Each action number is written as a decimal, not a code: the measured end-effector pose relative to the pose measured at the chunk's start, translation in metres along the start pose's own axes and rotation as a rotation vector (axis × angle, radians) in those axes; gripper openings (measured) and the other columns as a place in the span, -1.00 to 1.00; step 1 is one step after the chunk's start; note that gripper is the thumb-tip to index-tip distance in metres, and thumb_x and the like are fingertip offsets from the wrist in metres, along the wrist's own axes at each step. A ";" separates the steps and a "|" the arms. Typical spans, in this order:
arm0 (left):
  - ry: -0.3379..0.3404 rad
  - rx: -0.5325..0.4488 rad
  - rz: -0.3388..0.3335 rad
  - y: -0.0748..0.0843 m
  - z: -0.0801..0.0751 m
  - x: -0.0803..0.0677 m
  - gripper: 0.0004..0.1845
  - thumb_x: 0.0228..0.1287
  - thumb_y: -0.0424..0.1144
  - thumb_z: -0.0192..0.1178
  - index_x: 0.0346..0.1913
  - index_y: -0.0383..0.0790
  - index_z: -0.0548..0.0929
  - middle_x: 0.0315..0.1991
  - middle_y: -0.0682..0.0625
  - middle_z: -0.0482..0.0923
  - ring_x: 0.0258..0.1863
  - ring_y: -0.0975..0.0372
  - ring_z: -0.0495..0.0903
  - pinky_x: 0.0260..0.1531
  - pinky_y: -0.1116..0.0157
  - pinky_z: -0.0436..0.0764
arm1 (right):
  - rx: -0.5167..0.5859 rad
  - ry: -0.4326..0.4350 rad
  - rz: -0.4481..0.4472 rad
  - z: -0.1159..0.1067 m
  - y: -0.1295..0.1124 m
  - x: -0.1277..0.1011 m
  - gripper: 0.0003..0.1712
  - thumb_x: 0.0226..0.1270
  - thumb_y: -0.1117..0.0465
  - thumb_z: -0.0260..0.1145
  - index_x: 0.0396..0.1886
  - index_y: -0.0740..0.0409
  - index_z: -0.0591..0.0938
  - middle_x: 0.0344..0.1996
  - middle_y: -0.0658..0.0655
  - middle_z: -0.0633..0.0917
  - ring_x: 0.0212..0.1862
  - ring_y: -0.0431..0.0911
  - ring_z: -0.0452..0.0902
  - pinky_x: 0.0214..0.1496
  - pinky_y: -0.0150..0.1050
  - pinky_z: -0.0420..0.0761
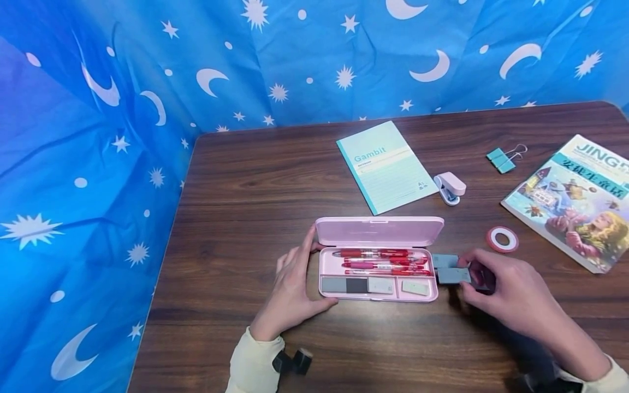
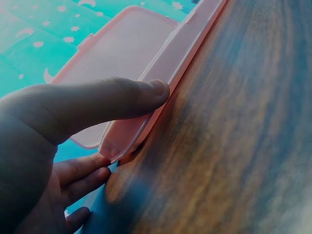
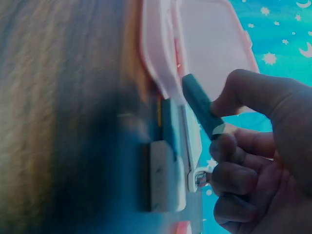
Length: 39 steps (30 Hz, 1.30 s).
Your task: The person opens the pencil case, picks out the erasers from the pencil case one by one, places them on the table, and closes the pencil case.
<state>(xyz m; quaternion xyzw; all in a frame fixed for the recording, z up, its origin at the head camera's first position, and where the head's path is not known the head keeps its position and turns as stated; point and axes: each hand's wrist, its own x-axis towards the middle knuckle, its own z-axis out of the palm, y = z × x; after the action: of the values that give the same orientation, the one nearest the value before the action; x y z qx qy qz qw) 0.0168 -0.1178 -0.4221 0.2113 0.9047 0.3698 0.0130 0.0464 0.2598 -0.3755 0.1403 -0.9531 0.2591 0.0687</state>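
Nearest in the head view are the two hands at the front of the wooden table [image 1: 245, 180]: the left hand [image 1: 294, 289] lies with fingers straight and relaxed against the left end of the open pink pencil case [image 1: 377, 297], while the right hand [image 1: 511, 297] pinches a grey eraser [image 1: 453, 275] just beside the case's right end, with a second grey block [image 1: 444, 260] touching it behind. Inside the case lie red pens [image 1: 380, 261] and, in the front row, several flat erasers [image 1: 366, 285]. Farther back are a teal notebook [image 1: 385, 166], a small stapler [image 1: 450, 188], a green binder clip [image 1: 502, 159], a red tape roll [image 1: 502, 239] and a picture book [image 1: 575, 199]. In the left wrist view, the thumb [image 2: 122, 97] presses straight against the case's corner, the other fingers loosely spread below. In the right wrist view, thumb and fingers [image 3: 239, 146] grip the dark grey eraser at the case's edge.
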 end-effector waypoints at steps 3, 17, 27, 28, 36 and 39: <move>-0.005 0.000 -0.005 0.001 0.000 0.000 0.51 -0.24 0.01 0.69 0.64 0.15 -0.25 0.36 0.13 0.42 0.31 0.17 0.34 0.30 -0.05 0.18 | -0.019 -0.021 0.016 0.003 0.004 -0.004 -0.59 -0.18 0.26 0.59 -0.27 -0.06 0.64 -0.59 -0.22 0.41 -0.56 -0.41 0.20 -0.54 -0.38 0.17; -0.004 0.011 -0.004 0.001 0.000 0.000 0.50 -0.24 0.02 0.68 0.64 0.14 -0.26 0.36 0.13 0.42 0.29 0.18 0.35 0.29 -0.04 0.19 | -0.080 -0.020 0.027 0.014 0.007 -0.008 -0.61 -0.15 0.25 0.57 -0.27 -0.10 0.66 -0.63 -0.24 0.35 -0.62 -0.39 0.13 -0.56 -0.36 0.10; 0.000 0.008 0.008 0.000 0.000 0.000 0.52 -0.25 0.01 0.69 0.65 0.12 -0.25 0.36 0.11 0.42 0.32 0.17 0.34 0.28 -0.05 0.19 | -0.091 -0.017 0.024 0.010 -0.001 -0.006 -0.63 -0.13 0.22 0.60 -0.27 -0.08 0.67 -0.62 -0.22 0.37 -0.60 -0.37 0.15 -0.55 -0.36 0.11; 0.000 0.007 0.010 0.000 0.000 0.001 0.52 -0.25 0.01 0.69 0.65 0.11 -0.25 0.36 0.11 0.42 0.32 0.16 0.34 0.28 -0.05 0.19 | -0.072 -0.006 0.015 0.010 -0.004 -0.006 -0.63 -0.13 0.23 0.60 -0.28 -0.08 0.67 -0.62 -0.23 0.37 -0.59 -0.38 0.16 -0.55 -0.36 0.12; 0.000 -0.004 0.010 0.000 -0.002 0.000 0.51 -0.24 0.01 0.69 0.65 0.10 -0.24 0.36 0.12 0.41 0.31 0.16 0.34 0.27 -0.05 0.19 | -0.011 0.008 -0.083 0.024 -0.033 0.002 -0.71 -0.09 0.20 0.63 -0.42 -0.19 0.69 -0.62 -0.33 0.38 -0.57 -0.42 0.21 -0.54 -0.42 0.19; -0.007 0.001 0.002 0.001 -0.001 0.000 0.51 -0.24 0.01 0.69 0.65 0.12 -0.25 0.36 0.13 0.41 0.31 0.17 0.34 0.29 -0.04 0.18 | -0.070 0.002 -0.080 0.030 -0.036 0.004 -0.71 -0.10 0.12 0.64 -0.53 -0.25 0.63 -0.65 -0.34 0.35 -0.57 -0.42 0.18 -0.53 -0.38 0.17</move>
<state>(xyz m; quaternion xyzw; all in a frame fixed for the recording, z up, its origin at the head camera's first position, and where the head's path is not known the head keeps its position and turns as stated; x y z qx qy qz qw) 0.0165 -0.1179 -0.4207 0.2133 0.9046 0.3687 0.0156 0.0520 0.2137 -0.3831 0.1754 -0.9552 0.2226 0.0848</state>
